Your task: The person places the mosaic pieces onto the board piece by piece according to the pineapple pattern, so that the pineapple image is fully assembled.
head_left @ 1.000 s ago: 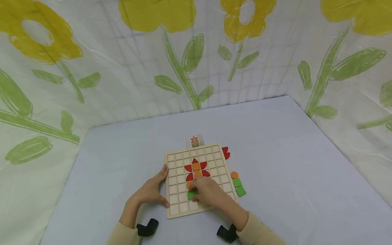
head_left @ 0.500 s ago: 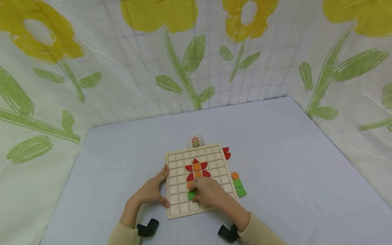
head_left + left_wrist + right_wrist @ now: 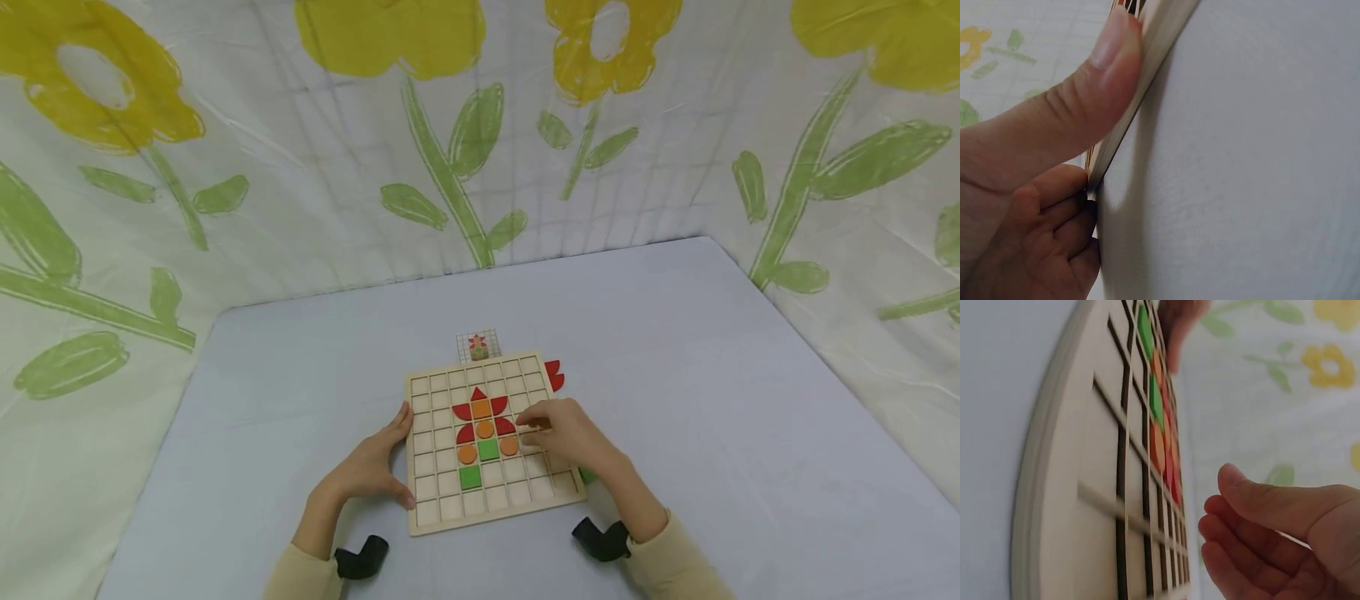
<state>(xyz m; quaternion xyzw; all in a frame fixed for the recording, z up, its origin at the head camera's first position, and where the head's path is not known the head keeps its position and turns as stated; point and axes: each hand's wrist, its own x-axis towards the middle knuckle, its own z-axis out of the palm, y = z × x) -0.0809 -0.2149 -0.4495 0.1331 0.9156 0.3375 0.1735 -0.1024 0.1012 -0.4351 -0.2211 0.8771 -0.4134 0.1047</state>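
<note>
A wooden grid board (image 3: 495, 516) lies on the table with coloured shapes in its cells. Down its middle run a red triangle (image 3: 478, 393), an orange square (image 3: 481, 408), an orange circle (image 3: 485, 428) and a green square (image 3: 488, 449), with red curved pieces (image 3: 505, 426) beside them. Two more orange circles (image 3: 467, 453) flank that green square; another green square (image 3: 470, 477) sits lower left. My left hand (image 3: 371, 462) rests at the board's left edge, thumb and fingers spread along it. Over the board's right side hovers my right hand (image 3: 573, 435), fingers relaxed, holding nothing.
Behind the board lies a small gridded pattern card (image 3: 477, 345). Loose red pieces (image 3: 554, 375) lie off its right edge, and a loose green piece (image 3: 587, 475) shows partly under my right hand. Black wrist devices (image 3: 362, 558) are on both wrists. A flowered curtain (image 3: 300, 183) stands behind the table.
My right hand has lifted from the middle of the board and moved right, uncovering the green square and right orange circle. It now covers loose pieces at the right. The left hand stays put.
</note>
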